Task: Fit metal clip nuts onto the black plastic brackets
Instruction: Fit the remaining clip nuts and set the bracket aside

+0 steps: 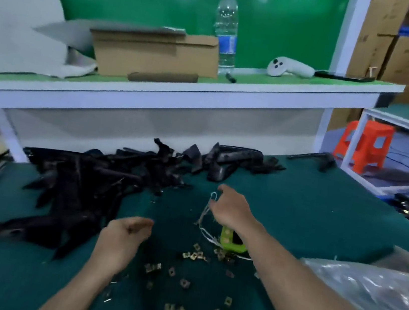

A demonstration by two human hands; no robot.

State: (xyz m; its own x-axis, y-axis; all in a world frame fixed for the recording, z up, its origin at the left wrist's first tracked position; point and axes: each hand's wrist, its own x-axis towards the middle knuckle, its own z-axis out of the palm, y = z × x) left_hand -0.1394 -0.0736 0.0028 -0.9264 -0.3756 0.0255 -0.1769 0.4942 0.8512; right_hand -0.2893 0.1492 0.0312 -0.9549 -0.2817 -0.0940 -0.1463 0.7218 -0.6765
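Hands poised over clip nuts and brackets at an assembly bench

The brass-coloured clip nuts (194, 256) lie scattered on the green table (321, 210) between the person's forearms, with the black plastic brackets (83, 185) heaped just beyond them, to the left and along the back edge. The right hand (230, 209) pinches the loop of a white cord (212, 198) that trails down to a yellow-green tool (232, 240). The left hand (125, 233) is curled in a loose fist, and whether anything sits inside it cannot be told. Neither hand holds a bracket. The nuts look tiny, light and springy, likely best pinched by their flat sides between thumb and fingertip; the brackets look stiff and light, probably best gripped along the body near the edge that takes the clip
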